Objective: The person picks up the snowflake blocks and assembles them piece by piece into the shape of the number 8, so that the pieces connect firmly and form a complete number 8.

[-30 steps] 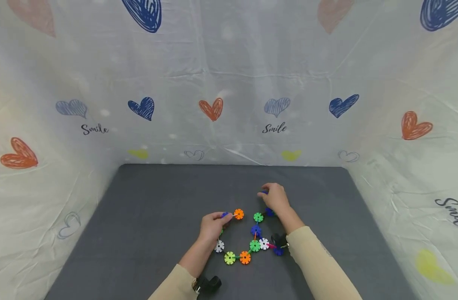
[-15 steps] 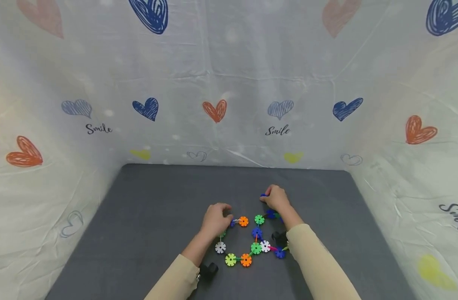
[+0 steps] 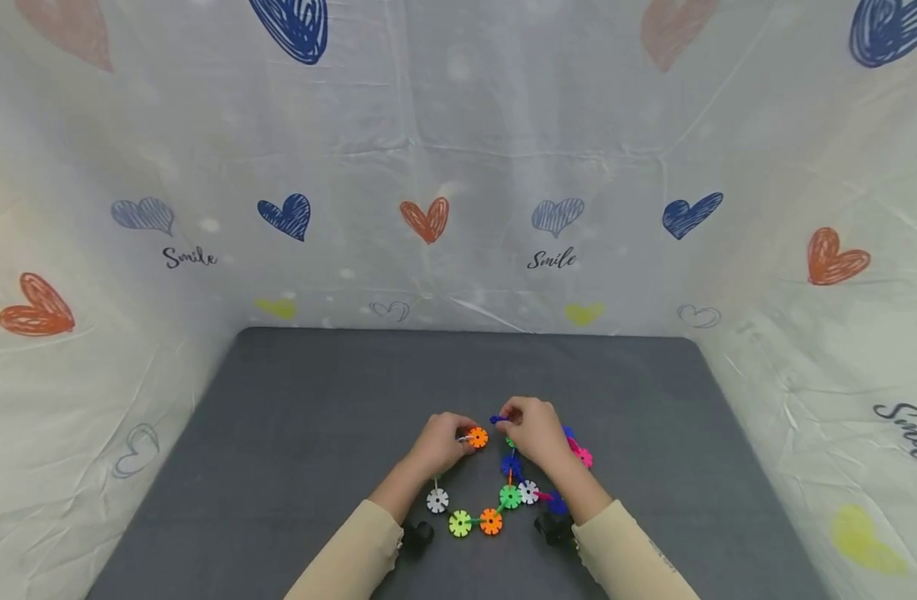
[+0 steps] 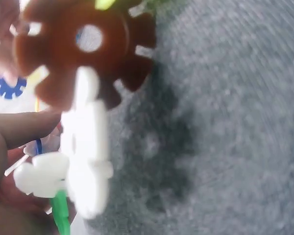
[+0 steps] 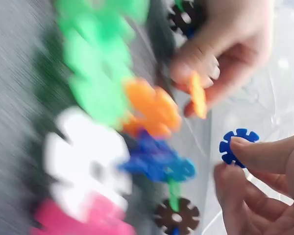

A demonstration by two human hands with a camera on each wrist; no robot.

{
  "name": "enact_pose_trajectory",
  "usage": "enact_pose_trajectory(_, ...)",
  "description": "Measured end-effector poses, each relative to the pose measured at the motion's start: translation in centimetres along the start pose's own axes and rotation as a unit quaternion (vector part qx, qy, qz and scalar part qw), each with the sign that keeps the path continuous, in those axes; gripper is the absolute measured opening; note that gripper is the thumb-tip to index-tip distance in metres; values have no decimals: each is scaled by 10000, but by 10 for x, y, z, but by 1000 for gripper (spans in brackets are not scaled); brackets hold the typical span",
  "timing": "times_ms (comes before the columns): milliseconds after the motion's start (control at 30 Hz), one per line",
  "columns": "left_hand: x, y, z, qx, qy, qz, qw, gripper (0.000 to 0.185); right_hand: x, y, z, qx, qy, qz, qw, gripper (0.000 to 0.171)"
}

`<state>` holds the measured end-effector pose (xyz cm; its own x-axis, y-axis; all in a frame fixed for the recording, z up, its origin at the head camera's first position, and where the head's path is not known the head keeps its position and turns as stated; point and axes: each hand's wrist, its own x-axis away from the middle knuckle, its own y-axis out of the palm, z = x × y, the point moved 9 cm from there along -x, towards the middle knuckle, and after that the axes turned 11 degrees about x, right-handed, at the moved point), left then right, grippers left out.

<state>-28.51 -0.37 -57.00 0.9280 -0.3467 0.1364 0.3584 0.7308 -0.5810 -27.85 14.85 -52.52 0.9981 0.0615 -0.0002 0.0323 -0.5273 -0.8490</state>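
Observation:
A chain of notched plastic snowflake discs lies in a loop on the dark table. My left hand (image 3: 438,443) pinches its upper left end, at the orange snowflake disc (image 3: 478,437), which appears edge-on at the fingertips in the right wrist view. Just to the right, my right hand (image 3: 532,429) holds a blue snowflake disc (image 5: 237,147) between thumb and fingers, apart from the orange one. A green disc (image 3: 510,441) lies partly hidden under the right hand. White (image 4: 85,152) and brown (image 4: 88,44) discs loom close in the left wrist view.
The chain's lower side has a white disc (image 3: 438,501), a lime disc (image 3: 460,523) and another orange disc (image 3: 491,522). A branch with a pink disc (image 3: 582,455) runs under the right forearm. The grey table (image 3: 316,392) meets a heart-printed curtain (image 3: 458,275) behind.
My right hand has come left and nearer with the blue disc, close to the left hand. The left hand has shifted its hold from the chain's blue disc to the orange end.

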Motion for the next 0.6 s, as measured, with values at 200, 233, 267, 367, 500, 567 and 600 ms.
enact_pose_trajectory(200,3,-9,-1,247,-192,235,9992,29,21,9,-8,623,46,140,9979,9)
enact_pose_trajectory(233,3,-9,-1,251,-193,240,9992,29,22,10,-7,695,96,144,9974,10)
enact_pose_trajectory(267,4,-9,0,249,-189,242,9992,29,23,12,-7,770,114,155,9968,10)
enact_pose_trajectory(367,5,-8,2,276,-99,227,9993,33,25,14,-7,841,156,183,9962,11)
enact_pose_trajectory(500,7,-7,4,298,40,132,9995,42,26,15,-8,794,128,291,9963,10)
enact_pose_trajectory(567,7,-7,4,209,49,92,9997,45,27,14,-8,755,68,377,9964,9)
enact_pose_trajectory(600,7,-8,5,162,62,92,9998,45,27,14,-9,743,30,432,9963,9)
